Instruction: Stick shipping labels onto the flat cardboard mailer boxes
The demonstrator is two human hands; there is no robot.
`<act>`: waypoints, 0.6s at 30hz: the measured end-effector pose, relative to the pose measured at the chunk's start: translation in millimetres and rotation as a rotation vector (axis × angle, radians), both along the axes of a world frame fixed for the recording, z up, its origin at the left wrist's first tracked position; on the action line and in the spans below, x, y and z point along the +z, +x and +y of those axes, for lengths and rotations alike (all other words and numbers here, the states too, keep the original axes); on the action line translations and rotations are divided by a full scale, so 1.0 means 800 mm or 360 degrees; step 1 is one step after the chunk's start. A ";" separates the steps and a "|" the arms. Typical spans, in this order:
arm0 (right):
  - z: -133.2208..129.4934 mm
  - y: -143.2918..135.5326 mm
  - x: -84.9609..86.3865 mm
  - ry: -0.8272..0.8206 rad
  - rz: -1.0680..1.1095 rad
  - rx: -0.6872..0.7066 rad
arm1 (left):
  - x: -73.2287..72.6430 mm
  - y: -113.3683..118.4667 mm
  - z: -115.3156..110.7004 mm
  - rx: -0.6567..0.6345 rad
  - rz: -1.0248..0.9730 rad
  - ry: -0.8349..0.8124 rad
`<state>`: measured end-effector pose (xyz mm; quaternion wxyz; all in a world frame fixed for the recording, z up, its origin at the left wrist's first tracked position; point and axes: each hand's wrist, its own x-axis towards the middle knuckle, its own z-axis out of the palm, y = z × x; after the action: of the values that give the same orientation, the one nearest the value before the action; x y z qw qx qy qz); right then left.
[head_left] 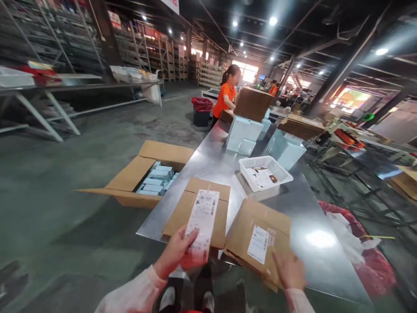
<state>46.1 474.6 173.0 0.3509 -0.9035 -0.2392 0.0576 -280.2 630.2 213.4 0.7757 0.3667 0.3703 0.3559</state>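
The long steel counter (312, 226) runs away from the viewer into the warehouse, and down on the floor to its left sits the big open carton (143, 178), flaps spread wide and packed with pale blue boxes (158, 178). Up the counter stands a pile of pale boxes (260, 141) with a brown carton (252, 103) on top, and behind that a co-worker in an orange shirt (224, 98) stands at the far end beside a bin lined in red (201, 111). At the right edge of the counter, low down, a red bag (374, 261) spills over with clear plastic. Mid-counter there is a white mesh basket (265, 173) with papers in it. Nearer in, two flat cardboard boxes lie side by side at the front edge: the left box (182, 213) and the right box (250, 230), the right one already carrying a white label (258, 244). The left hand (176, 254) is pinched shut on a long shipping label (203, 221), thumb on top, holding it over the left box. The right hand (289, 269) lies flat and spread on the near corner of the right box, blurred, fingers not curled around anything.
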 end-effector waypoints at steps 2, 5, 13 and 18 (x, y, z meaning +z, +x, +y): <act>0.028 -0.069 0.011 0.0227 0.0391 0.0374 | -0.008 0.005 -0.019 -0.0188 0.0068 0.0110; 0.070 -0.183 0.021 0.0634 0.1109 0.1080 | -0.015 0.011 -0.031 -0.0360 0.0166 0.0324; 0.124 -0.230 0.034 0.0516 0.1112 0.1280 | -0.026 -0.004 0.005 0.0047 0.0114 0.0137; 0.166 -0.216 0.056 0.0242 0.0921 0.1459 | -0.051 0.003 -0.001 0.0322 0.0249 0.0144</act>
<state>-126.4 607.3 218.0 0.4057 -0.6260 -0.5056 0.4335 -277.7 629.5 172.3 0.6873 0.3888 0.4482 0.4190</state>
